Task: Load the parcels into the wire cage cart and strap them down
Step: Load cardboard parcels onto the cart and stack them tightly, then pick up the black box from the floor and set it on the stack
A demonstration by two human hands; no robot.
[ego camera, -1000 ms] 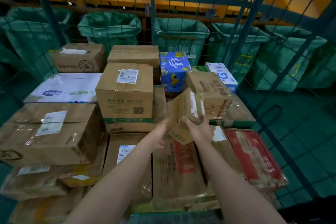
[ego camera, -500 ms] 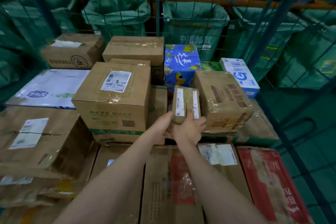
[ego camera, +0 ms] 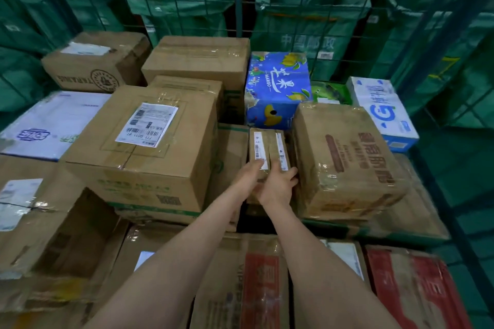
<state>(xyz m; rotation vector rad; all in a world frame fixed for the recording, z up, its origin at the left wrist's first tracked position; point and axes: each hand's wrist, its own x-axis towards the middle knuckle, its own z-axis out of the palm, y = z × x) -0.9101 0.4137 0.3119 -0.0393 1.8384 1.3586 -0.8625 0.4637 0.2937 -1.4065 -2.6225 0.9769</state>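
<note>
Taped cardboard parcel (ego camera: 268, 148) between hands (ego camera: 278, 187)

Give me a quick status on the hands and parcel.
Both hands, left and right, on small parcel. Going into gap between big boxes. Nothing blocking.

Concealed and cropped regions of the loaded cart.
Both hands (ego camera: 278, 185) cover the small parcel's (ego camera: 268, 148) near end; its label print is illegible; the red-printed box (ego camera: 417, 288) is cropped by the bottom edge.
</note>
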